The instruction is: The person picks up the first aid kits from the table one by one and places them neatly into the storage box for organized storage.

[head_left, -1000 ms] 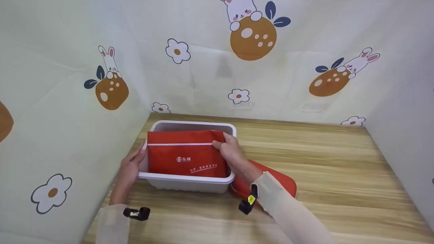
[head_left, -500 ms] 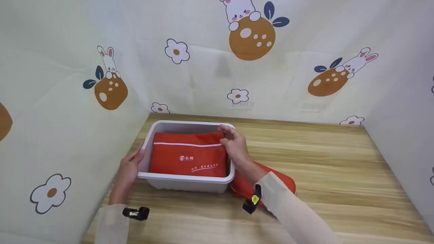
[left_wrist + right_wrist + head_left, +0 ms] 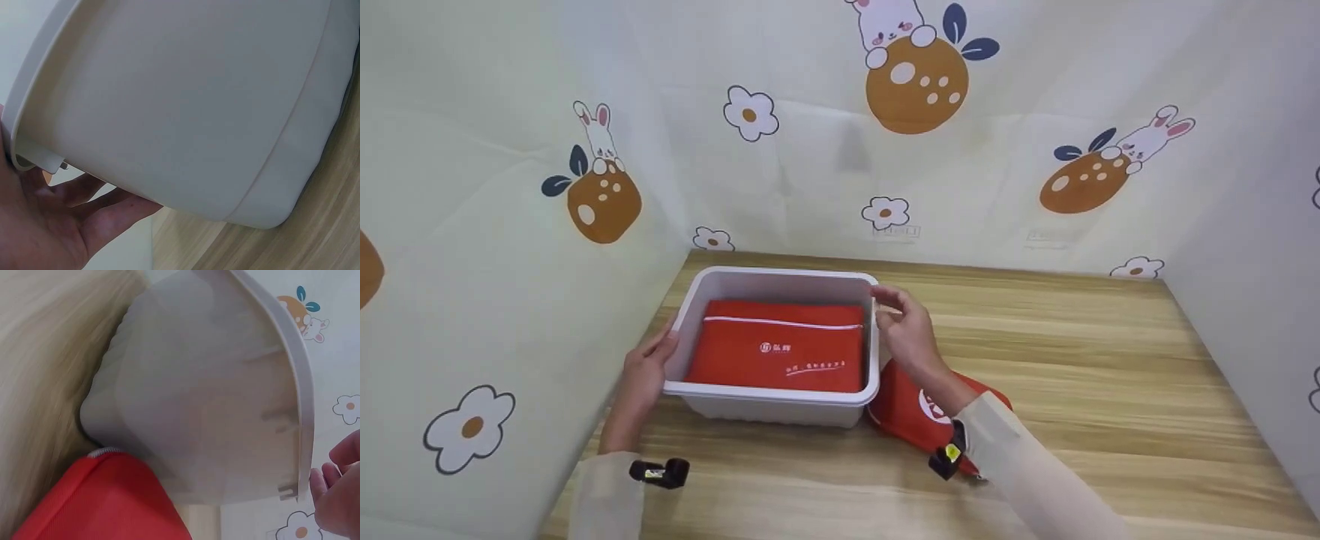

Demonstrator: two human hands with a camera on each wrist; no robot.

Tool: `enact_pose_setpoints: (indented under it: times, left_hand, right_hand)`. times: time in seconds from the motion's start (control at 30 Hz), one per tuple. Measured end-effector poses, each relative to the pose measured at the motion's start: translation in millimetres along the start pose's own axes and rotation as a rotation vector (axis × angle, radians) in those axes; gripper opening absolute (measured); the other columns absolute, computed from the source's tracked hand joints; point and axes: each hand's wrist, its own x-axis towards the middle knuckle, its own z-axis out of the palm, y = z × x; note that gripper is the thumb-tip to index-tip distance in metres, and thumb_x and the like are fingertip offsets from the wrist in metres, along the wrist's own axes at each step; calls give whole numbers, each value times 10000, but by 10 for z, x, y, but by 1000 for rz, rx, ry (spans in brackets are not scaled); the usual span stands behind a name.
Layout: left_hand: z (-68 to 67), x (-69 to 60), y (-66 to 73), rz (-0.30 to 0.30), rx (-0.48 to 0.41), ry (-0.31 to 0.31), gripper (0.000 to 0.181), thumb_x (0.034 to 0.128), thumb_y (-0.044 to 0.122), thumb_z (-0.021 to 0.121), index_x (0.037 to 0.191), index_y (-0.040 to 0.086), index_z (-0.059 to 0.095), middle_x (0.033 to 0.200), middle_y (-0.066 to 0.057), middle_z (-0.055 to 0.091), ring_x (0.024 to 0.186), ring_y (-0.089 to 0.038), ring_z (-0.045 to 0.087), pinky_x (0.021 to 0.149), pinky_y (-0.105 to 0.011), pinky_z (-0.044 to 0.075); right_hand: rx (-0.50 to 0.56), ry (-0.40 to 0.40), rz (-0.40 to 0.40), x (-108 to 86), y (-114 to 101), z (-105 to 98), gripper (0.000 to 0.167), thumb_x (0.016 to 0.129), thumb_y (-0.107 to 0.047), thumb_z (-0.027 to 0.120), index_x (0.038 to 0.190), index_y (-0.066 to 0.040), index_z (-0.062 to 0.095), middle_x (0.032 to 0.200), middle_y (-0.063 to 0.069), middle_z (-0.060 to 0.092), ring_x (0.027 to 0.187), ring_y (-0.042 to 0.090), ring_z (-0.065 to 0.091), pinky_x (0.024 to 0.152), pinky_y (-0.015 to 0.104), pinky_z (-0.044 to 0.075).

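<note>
A white plastic bin [image 3: 780, 405] stands on the wooden table. Inside it lies a flat red pouch [image 3: 776, 364] with a white stripe and white print. My left hand [image 3: 649, 367] grips the bin's left rim, thumb on top; the left wrist view shows its fingers [image 3: 121, 219] against the outer wall. My right hand [image 3: 911, 330] is at the bin's right rim with loosely bent fingers and holds nothing; in the right wrist view its fingertips lie close to the rim, and I cannot tell if they touch. A second red bag [image 3: 904, 409] with a white emblem lies below my right forearm.
A pale cloth wall [image 3: 810, 172] with rabbit, fruit and flower prints rises behind and on both sides of the table [image 3: 1110, 390]. The bin stands near the back left corner. The red bag lies against the bin's front right corner.
My right hand has let go of the red pouch and moved right, out to the bin's rim. The pouch has sunk lower into the bin. The left hand stays on the rim.
</note>
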Motion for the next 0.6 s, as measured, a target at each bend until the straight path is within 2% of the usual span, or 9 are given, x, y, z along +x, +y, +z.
enact_pose_setpoints:
  times: [0.13,0.3,0.4,0.53,0.6]
  left_hand:
    - [-10,-9,-5,-12,1,-15,553,1077,456,327,1591,293,204,1692,-34,139,1587,-247,60,1288,-517,78]
    - [-11,-9,-5,-31,-9,-24,552,1075,465,313,1589,312,183,1697,-27,117,1589,-247,35,1286,-534,61]
    - [-11,-8,1,-30,-8,-21,550,1076,459,322,1588,305,191,1693,-23,126,1587,-242,43,1289,-519,65]
    - [-13,-2,4,-23,11,-17,556,1077,457,328,1590,282,205,1687,-10,138,1584,-239,57,1292,-497,75]
    - [-12,0,5,-19,21,-20,559,1076,465,327,1591,282,208,1686,-7,138,1584,-238,57,1292,-498,75]
  right_hand:
    - [-100,-23,-50,-79,62,-89,410,880,97,490,1270,49,607,1294,234,626,1061,381,664,908,405,582]
    - [-266,-30,-168,-165,160,-218,418,871,96,511,1279,46,589,1285,205,634,1209,348,595,1001,524,510]
    - [-371,-20,-218,-193,212,-297,424,861,85,565,1283,40,583,1270,195,631,1244,350,564,1043,540,467]
    - [-496,-24,-248,-224,287,-412,445,850,43,662,1285,47,569,1269,221,602,1244,384,539,1089,533,435]
    - [-549,-36,-228,-248,327,-480,503,841,15,707,1314,51,538,1299,240,566,1260,400,511,1105,540,420]
